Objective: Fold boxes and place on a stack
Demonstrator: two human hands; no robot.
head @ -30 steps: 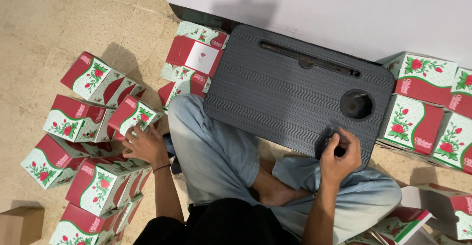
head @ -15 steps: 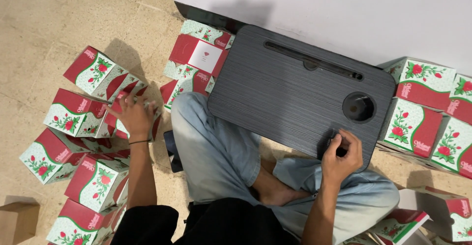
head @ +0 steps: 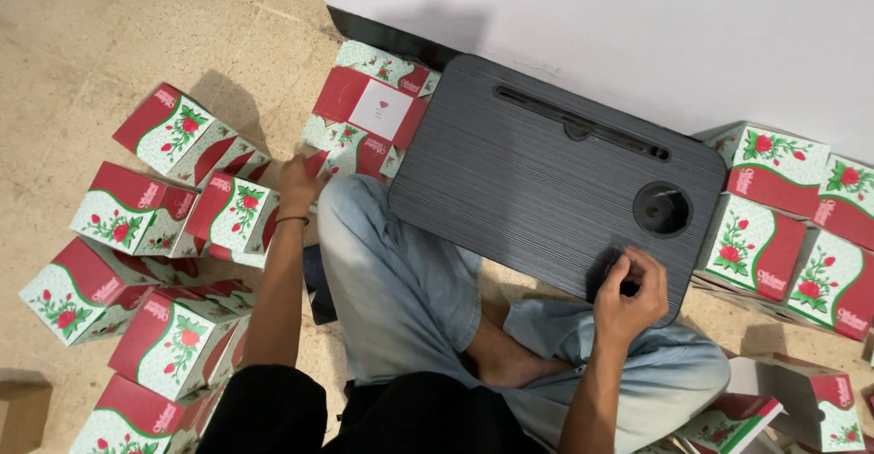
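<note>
Seated cross-legged on speckled beige stone floor (head: 109, 44), pale blue denim over both knees, bare foot (head: 505, 363) tucked between them.

Dark grey lap desk (head: 537, 181) across the knees: rounded rectangle, fine ribbed grain running lengthwise, long narrow slot near far edge, round cup recess (head: 662, 208) at right end. Far edge close to white wall (head: 637, 26), black skirting strip along its base.

Right hand (head: 630, 288) resting on near right corner of desk, fingers curled in, thumb against fingertips; pinching something small or nothing, cannot tell which.

Left hand (head: 300, 183) stretched out to the left of the knee, thin band at wrist, fingers bent over the edge of a flattened carton (head: 350, 149) on the floor; touching it, grip itself hidden under the palm, so closed or loose cannot be told.

Cartons: glossy printed card, mint-white panels with red roses and green leaves, curved dark red bands. Folded cube-like boxes (head: 173, 131) clustered left of the body, several tilted and leaning on each other, another (head: 173, 345) nearer the hip. Flat stack (head: 369, 108) just beyond the left hand, red panel with white square label on top. More upright boxes (head: 774, 226) packed side by side right of the desk, against the wall
</note>
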